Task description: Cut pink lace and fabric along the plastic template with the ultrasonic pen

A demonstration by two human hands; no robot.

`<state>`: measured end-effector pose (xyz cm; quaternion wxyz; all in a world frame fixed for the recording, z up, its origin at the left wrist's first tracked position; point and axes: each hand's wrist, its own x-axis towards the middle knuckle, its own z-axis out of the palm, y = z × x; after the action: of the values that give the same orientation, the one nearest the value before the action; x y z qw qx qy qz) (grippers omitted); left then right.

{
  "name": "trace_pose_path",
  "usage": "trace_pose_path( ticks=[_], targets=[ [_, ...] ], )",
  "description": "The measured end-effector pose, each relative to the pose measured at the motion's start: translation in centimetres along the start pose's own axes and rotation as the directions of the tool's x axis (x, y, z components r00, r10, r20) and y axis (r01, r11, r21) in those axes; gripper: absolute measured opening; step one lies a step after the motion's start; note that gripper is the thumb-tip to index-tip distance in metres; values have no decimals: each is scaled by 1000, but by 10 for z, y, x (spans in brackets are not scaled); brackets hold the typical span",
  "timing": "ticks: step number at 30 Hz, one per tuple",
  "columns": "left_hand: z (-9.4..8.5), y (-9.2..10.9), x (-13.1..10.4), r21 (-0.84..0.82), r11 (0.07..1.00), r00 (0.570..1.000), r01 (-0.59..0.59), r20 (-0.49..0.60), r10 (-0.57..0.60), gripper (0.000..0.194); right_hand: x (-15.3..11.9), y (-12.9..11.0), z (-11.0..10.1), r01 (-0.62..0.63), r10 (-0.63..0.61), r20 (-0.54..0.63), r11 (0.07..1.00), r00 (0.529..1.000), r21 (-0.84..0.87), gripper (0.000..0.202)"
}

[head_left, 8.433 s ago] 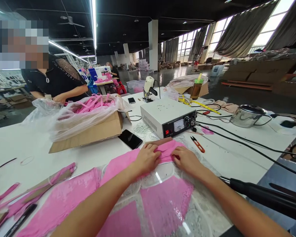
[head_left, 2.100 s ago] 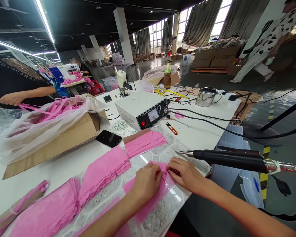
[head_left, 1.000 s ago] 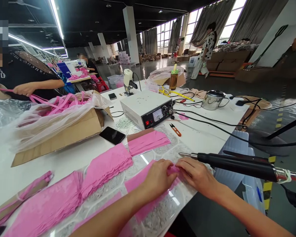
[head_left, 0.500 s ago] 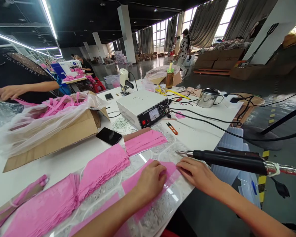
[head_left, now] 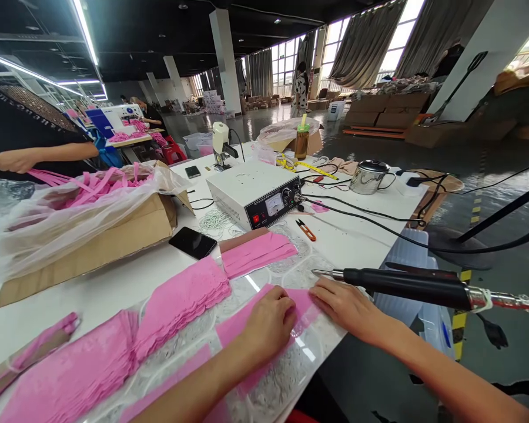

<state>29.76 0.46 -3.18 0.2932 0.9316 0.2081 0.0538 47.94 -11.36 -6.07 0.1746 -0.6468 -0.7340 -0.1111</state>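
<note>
A thin pink fabric piece (head_left: 240, 323) lies on the glossy clear sheet in front of me. My left hand (head_left: 270, 320) rests on its middle with the fingers curled in and pressed together. At the fabric's right corner, my right hand (head_left: 341, 302) pinches the edge with closed fingers. Just above the right hand is a black pen-shaped tool (head_left: 405, 286) with a pointed metal tip, held by neither hand. Stacked pink fabric pieces (head_left: 183, 299) lie to the left, and another pink stack (head_left: 260, 252) sits beyond the left hand.
Behind the fabric stands a white control box (head_left: 255, 191) with cables. Orange-handled thread snips (head_left: 306, 230), a phone (head_left: 193, 242) and a steel mug (head_left: 370, 176) are on the table. An open carton (head_left: 114, 241) stands left, near a co-worker's hand (head_left: 13, 160) pulling pink strips.
My right hand has shifted slightly left on the fabric's corner; my left hand stays put. The co-worker's hand has drawn pink strips leftward. A person in the background has walked farther off.
</note>
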Motion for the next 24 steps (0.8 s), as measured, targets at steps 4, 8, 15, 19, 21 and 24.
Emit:
trace_pose_path(
  ticks=[4,8,15,19,21,24],
  targets=[
    [-1,1,0,11,1000,1000,-3,6,3,20,0,1,0,50,-50,29,999,998,-8,25],
    [-2,3,0,23,1000,1000,-8,12,8,20,1,1,-1,44,-44,40,999,998,-3,24],
    [-3,4,-1,34,999,1000,-8,12,7,20,-1,2,-4,59,-59,74,998,996,7,21],
    [-3,4,-1,38,999,1000,-9,12,8,20,0,2,-5,66,-66,84,998,994,-1,25],
    [-2,4,-1,40,999,1000,-12,11,11,20,1,2,-5,62,-61,85,998,994,-2,25],
    [-2,4,-1,42,999,1000,-18,9,17,20,2,1,-7,63,-63,90,998,994,5,24]
  ],
)
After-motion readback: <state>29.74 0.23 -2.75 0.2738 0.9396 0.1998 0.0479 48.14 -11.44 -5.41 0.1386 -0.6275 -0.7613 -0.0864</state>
